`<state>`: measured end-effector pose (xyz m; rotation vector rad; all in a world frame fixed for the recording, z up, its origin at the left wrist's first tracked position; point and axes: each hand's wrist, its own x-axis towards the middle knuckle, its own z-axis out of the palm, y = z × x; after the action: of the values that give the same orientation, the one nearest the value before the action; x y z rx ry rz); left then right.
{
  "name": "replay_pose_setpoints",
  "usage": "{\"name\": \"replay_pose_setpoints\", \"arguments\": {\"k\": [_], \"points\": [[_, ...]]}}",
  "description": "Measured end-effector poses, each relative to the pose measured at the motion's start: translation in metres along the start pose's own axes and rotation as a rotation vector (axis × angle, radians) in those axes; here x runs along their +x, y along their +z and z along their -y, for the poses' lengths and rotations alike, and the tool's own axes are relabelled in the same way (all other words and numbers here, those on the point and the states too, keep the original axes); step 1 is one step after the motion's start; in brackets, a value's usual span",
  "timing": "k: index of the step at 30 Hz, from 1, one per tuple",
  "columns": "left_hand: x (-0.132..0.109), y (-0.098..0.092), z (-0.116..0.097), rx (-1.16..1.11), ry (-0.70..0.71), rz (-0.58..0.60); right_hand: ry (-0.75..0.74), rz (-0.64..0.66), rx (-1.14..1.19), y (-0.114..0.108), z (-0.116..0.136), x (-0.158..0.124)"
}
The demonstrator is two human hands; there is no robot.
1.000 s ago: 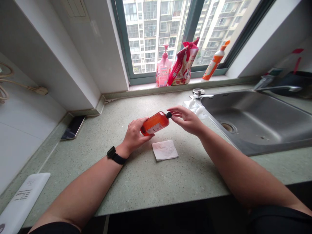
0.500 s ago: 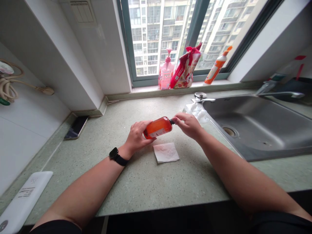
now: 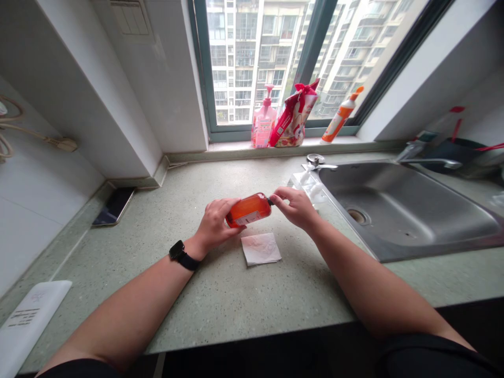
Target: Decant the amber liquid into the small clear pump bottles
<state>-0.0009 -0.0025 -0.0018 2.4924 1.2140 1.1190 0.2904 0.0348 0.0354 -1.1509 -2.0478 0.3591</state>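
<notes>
An orange bottle (image 3: 249, 208) with a white label is held tilted above the counter, its neck pointing right. My left hand (image 3: 218, 221) is wrapped round the bottle's base end, thumb below and fingers above. At the other end, my right hand (image 3: 293, 206) pinches the small black cap (image 3: 271, 200). Below the bottle a folded white paper towel (image 3: 261, 249) with a faint pinkish stain lies on the counter. A dark watch sits on my left wrist.
A steel sink (image 3: 378, 252) lies to the right; clear plastic pump parts (image 3: 309, 184) stand beside it. A phone (image 3: 114, 206) rests at the left wall, a white device (image 3: 33, 320) nearer. On the windowsill are a pink pump bottle (image 3: 263, 123), a red bag (image 3: 295, 118) and an orange-white bottle (image 3: 339, 118).
The view has shifted slightly, so everything sits a little further left. Both hands keep the same hold on the bottle and its cap.
</notes>
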Motion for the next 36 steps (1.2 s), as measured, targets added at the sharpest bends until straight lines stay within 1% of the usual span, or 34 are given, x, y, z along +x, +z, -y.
{"name": "replay_pose_setpoints", "arguments": {"k": [2,8,14,17,20,22,25,27,30,36], "points": [[0.0,0.0,-0.001,0.008,0.013,-0.009,-0.01,-0.016,-0.008,0.0,0.001,-0.001],[-0.001,-0.002,-0.004,0.051,-0.007,-0.029,-0.076,-0.048,0.233,0.0,0.006,-0.002],[-0.002,-0.003,-0.004,0.074,-0.011,-0.038,-0.008,-0.125,0.221,0.009,0.011,-0.003],[-0.002,-0.001,-0.004,0.061,0.009,-0.045,-0.01,-0.164,0.21,0.007,0.012,-0.003],[-0.003,-0.001,-0.004,0.045,0.008,-0.04,-0.014,-0.257,0.162,-0.003,0.011,-0.001],[-0.003,0.0,-0.004,0.039,-0.016,-0.022,-0.025,-0.361,0.101,-0.012,0.007,0.001],[-0.003,0.0,-0.003,0.035,-0.062,0.002,-0.08,-0.529,-0.011,-0.025,0.001,0.005],[-0.002,0.001,-0.003,0.034,-0.074,0.005,-0.111,-0.6,-0.073,-0.032,-0.004,0.006],[-0.001,0.001,-0.003,0.035,-0.073,0.008,-0.11,-0.612,-0.147,-0.038,-0.013,0.008],[-0.001,0.003,0.0,0.034,-0.072,0.002,-0.055,-0.531,-0.297,-0.039,-0.03,0.008]]}}
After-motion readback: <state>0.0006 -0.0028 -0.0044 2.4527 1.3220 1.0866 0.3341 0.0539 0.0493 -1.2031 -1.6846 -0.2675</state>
